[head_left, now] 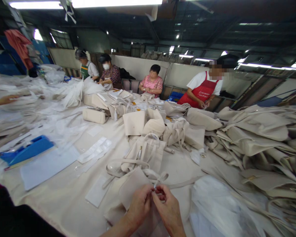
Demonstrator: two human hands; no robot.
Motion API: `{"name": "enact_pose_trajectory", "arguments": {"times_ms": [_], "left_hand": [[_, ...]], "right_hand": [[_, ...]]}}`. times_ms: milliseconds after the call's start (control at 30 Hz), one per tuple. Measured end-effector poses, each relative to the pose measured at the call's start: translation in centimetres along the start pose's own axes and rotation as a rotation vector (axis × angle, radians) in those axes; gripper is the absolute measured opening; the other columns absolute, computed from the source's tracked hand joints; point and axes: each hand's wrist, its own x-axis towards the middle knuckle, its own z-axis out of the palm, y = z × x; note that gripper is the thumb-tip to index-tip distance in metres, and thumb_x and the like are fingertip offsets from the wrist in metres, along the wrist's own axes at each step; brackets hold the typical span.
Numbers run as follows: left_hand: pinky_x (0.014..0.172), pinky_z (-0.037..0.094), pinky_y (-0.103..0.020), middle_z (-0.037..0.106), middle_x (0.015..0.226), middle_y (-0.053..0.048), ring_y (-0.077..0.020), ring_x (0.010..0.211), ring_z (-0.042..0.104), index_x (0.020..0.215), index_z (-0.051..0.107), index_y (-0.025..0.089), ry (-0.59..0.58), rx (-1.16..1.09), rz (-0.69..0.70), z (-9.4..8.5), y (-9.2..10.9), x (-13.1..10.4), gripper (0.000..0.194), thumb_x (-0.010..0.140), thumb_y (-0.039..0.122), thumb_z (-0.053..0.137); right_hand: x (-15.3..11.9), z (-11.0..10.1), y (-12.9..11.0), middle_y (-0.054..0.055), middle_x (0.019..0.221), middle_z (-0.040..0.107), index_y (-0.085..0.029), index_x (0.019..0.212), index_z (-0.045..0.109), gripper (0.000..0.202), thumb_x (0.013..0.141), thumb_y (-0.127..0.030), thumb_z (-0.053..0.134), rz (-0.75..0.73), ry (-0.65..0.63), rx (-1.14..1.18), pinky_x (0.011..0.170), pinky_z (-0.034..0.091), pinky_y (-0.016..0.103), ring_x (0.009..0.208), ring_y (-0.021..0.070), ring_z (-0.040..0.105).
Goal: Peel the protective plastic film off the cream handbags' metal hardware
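At the bottom centre, my left hand (139, 204) and my right hand (168, 206) meet over a beige bag (133, 185) near the table's front edge. Both hands are closed, with fingertips pinched together at a small piece by the bag's strap; the piece is too small to name. A thin beige strap (185, 182) runs off to the right from there. Just beyond the hands lies another beige bag (151, 153) with looped handles and a zip.
Beige bags (256, 131) are heaped on the right, near clear plastic (219, 200). A blue tape dispenser (31, 149) and white sheets (48, 166) lie left. Several people stand or sit across the table, one in a red apron (199, 88). Another person's hand (8, 99) reaches in at left.
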Motion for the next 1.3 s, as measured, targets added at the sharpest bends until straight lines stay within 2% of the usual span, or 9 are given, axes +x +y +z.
{"name": "enact_pose_trajectory", "arguments": {"times_ms": [167,300,433,567,767,967,1100,1200,1300], "left_hand": [[0.081,0.044,-0.033,0.067,0.089,-0.004,-0.0238,0.087,0.060,0.094,0.064,0.028,0.003,-0.032,-0.019,-0.1,0.0,0.0,0.019,0.090,0.027,0.045],[0.069,0.044,-0.033,0.061,0.077,-0.002,-0.0203,0.072,0.059,0.086,0.055,0.025,0.056,-0.160,-0.156,0.2,0.2,0.0,0.007,0.086,0.031,0.052],[0.045,0.036,-0.027,0.052,0.063,0.004,-0.0124,0.044,0.048,0.085,0.042,0.025,0.025,-0.425,-0.338,0.5,0.3,0.3,0.023,0.079,0.040,0.058],[0.040,0.033,-0.023,0.057,0.058,0.006,-0.0099,0.038,0.048,0.083,0.039,0.025,-0.067,-0.672,-0.457,0.2,0.2,0.7,0.038,0.069,0.046,0.067],[0.037,0.030,-0.022,0.062,0.054,0.003,-0.0092,0.035,0.048,0.077,0.040,0.024,-0.070,-0.644,-0.479,0.3,0.5,1.0,0.036,0.066,0.042,0.069],[0.044,0.039,-0.024,0.066,0.057,0.002,-0.0142,0.044,0.059,0.077,0.041,0.024,-0.053,-0.665,-0.512,0.5,1.0,1.2,0.036,0.064,0.036,0.072],[0.050,0.043,-0.024,0.065,0.056,0.002,-0.0141,0.048,0.060,0.080,0.044,0.022,-0.119,-0.684,-0.517,-0.1,1.0,1.2,0.033,0.061,0.028,0.070],[0.051,0.038,-0.021,0.065,0.060,0.003,-0.0110,0.050,0.056,0.085,0.047,0.021,-0.205,-0.670,-0.482,-1.3,1.3,0.9,0.030,0.063,0.024,0.067],[0.045,0.025,-0.019,0.057,0.056,0.007,-0.0071,0.045,0.044,0.090,0.051,0.021,-0.280,-0.563,-0.506,-2.9,1.3,0.1,0.030,0.066,0.025,0.067]], "right_hand": [[0.1,-0.5,0.5,0.004,0.073,0.071,-0.023,0.075,0.069,0.029,0.078,-0.049,0.056,-0.092,0.067,-0.023,0.068,0.050,0.030,0.069,0.0207,0.065],[0.3,0.1,2.1,0.002,0.063,0.066,-0.019,0.069,0.066,0.035,0.068,-0.054,0.069,0.237,0.014,0.323,0.048,0.043,0.023,0.057,0.0160,0.060],[0.2,1.0,2.9,-0.001,0.057,0.062,-0.014,0.068,0.066,0.049,0.053,-0.058,0.081,0.454,-0.031,0.612,0.043,0.036,0.018,0.047,0.0087,0.053],[0.2,1.5,2.6,-0.003,0.049,0.057,-0.013,0.065,0.065,0.051,0.053,-0.060,0.081,0.424,-0.077,0.620,0.042,0.034,0.017,0.042,0.0078,0.050],[0.8,1.8,3.0,-0.005,0.043,0.054,-0.015,0.079,0.068,0.045,0.056,-0.050,0.083,0.398,-0.023,0.538,0.038,0.029,0.017,0.038,0.0072,0.043],[0.9,1.2,2.1,-0.010,0.045,0.044,-0.015,0.091,0.067,0.049,0.061,-0.052,0.080,0.365,-0.154,0.810,0.040,0.032,0.017,0.039,0.0045,0.036],[1.2,1.3,1.8,-0.014,0.042,0.036,-0.016,0.089,0.064,0.057,0.054,-0.057,0.083,0.324,-0.130,0.712,0.036,0.021,0.015,0.035,0.0015,0.023],[1.3,0.5,1.8,-0.009,0.042,0.048,-0.017,0.090,0.065,0.059,0.054,-0.061,0.078,0.288,-0.161,0.575,0.036,0.024,0.018,0.034,0.0063,0.036],[1.6,-1.8,1.5,0.001,0.057,0.065,-0.020,0.085,0.066,0.046,0.072,-0.064,0.059,0.186,-0.100,0.166,0.043,0.038,0.026,0.042,0.0151,0.053]]}}
